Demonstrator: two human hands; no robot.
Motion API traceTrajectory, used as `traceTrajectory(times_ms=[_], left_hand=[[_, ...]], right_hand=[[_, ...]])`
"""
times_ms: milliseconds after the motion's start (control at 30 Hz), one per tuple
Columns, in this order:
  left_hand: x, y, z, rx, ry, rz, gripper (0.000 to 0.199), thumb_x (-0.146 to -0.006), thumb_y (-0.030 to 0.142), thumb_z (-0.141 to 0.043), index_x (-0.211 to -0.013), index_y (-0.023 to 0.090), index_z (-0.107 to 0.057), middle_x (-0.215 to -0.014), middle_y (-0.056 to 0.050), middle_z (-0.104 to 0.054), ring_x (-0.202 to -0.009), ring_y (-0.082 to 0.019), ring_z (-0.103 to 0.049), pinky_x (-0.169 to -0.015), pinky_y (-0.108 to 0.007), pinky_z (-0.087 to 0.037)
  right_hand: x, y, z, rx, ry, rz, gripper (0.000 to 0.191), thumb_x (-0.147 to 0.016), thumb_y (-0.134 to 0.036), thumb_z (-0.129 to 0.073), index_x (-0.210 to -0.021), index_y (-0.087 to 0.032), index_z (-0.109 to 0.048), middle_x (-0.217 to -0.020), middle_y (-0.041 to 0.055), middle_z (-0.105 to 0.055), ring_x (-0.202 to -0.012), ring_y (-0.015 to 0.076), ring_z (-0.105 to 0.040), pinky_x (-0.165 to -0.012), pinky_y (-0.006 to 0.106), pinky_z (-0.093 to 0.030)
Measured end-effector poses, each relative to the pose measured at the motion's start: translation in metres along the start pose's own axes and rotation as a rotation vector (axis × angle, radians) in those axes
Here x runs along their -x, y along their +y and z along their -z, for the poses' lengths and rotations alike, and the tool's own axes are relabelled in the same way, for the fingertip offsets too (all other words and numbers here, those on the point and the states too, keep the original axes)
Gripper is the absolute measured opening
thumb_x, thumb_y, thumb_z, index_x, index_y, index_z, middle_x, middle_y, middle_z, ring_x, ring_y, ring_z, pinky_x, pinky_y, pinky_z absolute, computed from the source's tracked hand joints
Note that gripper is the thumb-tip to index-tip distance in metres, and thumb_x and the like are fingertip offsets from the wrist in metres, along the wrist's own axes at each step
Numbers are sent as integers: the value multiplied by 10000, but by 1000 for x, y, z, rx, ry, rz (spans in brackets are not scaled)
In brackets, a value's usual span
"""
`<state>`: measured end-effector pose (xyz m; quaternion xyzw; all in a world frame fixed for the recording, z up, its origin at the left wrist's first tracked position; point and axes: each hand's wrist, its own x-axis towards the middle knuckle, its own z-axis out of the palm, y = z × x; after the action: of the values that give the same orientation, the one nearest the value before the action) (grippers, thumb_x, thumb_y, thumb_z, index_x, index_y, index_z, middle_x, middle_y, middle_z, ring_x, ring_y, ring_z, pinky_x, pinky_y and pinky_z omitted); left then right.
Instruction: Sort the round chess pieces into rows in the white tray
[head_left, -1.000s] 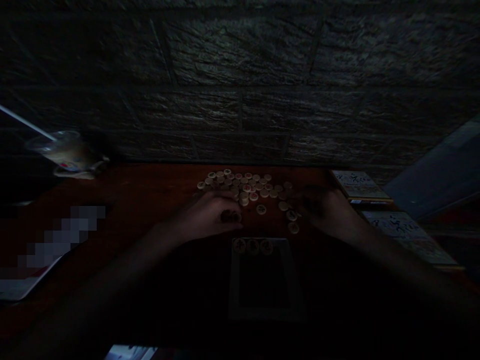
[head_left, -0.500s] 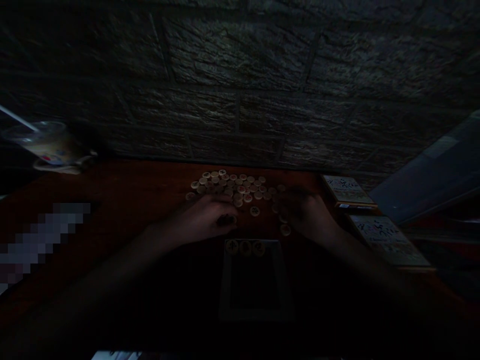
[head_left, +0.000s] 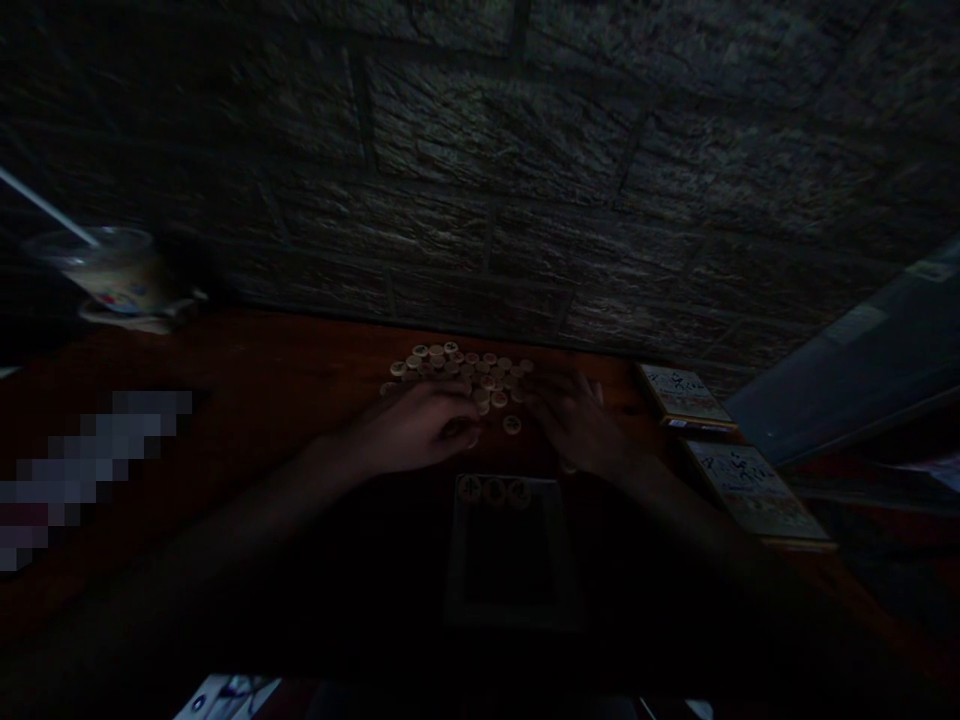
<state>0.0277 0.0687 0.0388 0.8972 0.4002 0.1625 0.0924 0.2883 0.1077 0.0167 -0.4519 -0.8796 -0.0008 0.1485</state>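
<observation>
A cluster of round wooden Chinese chess pieces (head_left: 472,368) lies on the table, some with characters facing up. My left hand (head_left: 427,420) is at the front left of the cluster, fingers curled towards the thumb, with a pale Chinese chess piece (head_left: 473,438) at the fingertips. Over the right side of the pieces, my right hand (head_left: 577,415) lies palm down with its fingers spread. One loose piece (head_left: 511,425) sits between the hands. Nearer me is a shallow rectangular box (head_left: 566,560) with three pieces in a row along its far edge. The dark hides finer detail.
Two flat printed boxes (head_left: 686,395) lie to the right on the wooden table (head_left: 300,370). At the far left stands a plastic cup (head_left: 120,275) with a straw. A rough block wall (head_left: 450,150) rises behind the table.
My right hand has moved left onto the pieces, its fingers now spread over them. My left hand stays by the cluster, nearly in place. The view has shifted slightly.
</observation>
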Motion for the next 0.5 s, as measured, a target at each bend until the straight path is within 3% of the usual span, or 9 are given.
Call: traceTrajectory(times_ms=[333, 500], left_hand=[[1, -2, -1, -11, 23, -2, 206, -977, 296, -555, -954, 198, -735, -981, -49, -693, -894, -200, -669, -771, -349, -495], [1, 1, -1, -23, -8, 13, 209, -982, 297, -549, -988, 203, -736, -1010, -46, -695, -912, -206, -674, -775, -355, -493]], right_hand=[[12, -7, 12, -30, 14, 107, 214, -941, -269, -572, -1090, -194, -706, -1150, 119, -690, -1133, 324, -526, -962, 483, -387], [15, -6, 11, -85, -14, 145, 261, -977, -260, -532, -1181, -223, -691, -1157, 109, -686, -1167, 315, -518, -983, 482, -371]])
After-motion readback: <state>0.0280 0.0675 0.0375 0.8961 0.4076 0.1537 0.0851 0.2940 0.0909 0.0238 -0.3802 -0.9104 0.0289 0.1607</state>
